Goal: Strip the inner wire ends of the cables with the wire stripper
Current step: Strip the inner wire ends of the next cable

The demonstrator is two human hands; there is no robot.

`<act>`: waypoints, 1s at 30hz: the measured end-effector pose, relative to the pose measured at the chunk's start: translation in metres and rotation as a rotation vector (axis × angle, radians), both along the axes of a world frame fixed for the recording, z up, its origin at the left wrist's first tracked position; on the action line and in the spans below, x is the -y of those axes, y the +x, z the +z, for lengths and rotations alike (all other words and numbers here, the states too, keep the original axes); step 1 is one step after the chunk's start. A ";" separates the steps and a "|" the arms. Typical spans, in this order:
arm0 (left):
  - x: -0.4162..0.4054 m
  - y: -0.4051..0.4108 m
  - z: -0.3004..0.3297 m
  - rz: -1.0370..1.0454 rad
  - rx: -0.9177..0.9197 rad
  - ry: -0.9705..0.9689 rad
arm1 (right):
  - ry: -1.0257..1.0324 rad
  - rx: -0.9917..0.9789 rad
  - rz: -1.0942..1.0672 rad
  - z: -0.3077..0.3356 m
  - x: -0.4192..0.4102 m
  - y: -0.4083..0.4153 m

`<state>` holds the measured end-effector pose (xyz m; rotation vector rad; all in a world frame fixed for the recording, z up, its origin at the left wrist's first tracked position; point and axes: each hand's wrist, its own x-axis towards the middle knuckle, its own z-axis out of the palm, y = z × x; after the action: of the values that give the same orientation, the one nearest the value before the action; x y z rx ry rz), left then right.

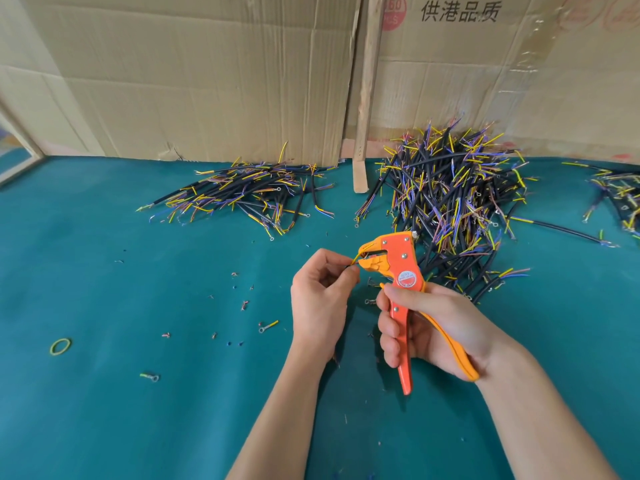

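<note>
My right hand (429,323) grips the handles of an orange wire stripper (401,265), head pointing up and left over the teal table. My left hand (318,296) pinches a short cable at the stripper's jaws; most of the cable is hidden in my fingers. A yellow-green inner wire (356,258) runs from my fingertips into the jaws. A big heap of black cables with yellow, blue and brown ends (450,202) lies right behind the stripper. A flatter pile of cables (242,192) lies at the back left.
Cardboard sheets (207,81) and a wooden strip (365,98) stand along the table's back edge. A third cable pile (620,195) sits at the far right. Insulation scraps, a cut ring terminal (266,327) and a green rubber band (60,346) dot the teal mat (121,410).
</note>
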<state>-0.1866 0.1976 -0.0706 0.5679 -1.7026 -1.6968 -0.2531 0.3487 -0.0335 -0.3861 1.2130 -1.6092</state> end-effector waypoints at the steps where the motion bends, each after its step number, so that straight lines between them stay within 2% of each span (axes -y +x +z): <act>1: 0.000 0.000 0.000 0.002 0.000 0.001 | 0.004 0.006 -0.002 0.000 0.000 0.001; 11: 0.000 -0.001 -0.001 -0.001 -0.007 0.003 | 0.029 0.037 -0.061 -0.004 0.004 0.001; 16: 0.000 0.000 -0.001 -0.027 -0.020 0.051 | 0.036 -0.029 -0.159 -0.005 0.010 0.003; 20: 0.001 0.000 -0.001 -0.049 -0.035 0.134 | -0.055 0.049 -0.157 -0.006 0.013 0.006; 23: 0.003 0.001 -0.002 -0.044 -0.036 0.180 | -0.216 0.190 -0.273 -0.005 0.012 0.002; 27: 0.002 0.000 -0.001 -0.043 0.004 0.168 | -0.276 0.222 -0.399 -0.006 -0.001 -0.011; 30: -0.001 0.000 0.003 -0.055 0.046 0.183 | -0.331 0.247 -0.368 -0.007 -0.005 -0.013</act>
<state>-0.1867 0.1990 -0.0673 0.6537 -1.6178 -1.9062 -0.2664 0.3538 -0.0402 -0.1654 0.8621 -2.1167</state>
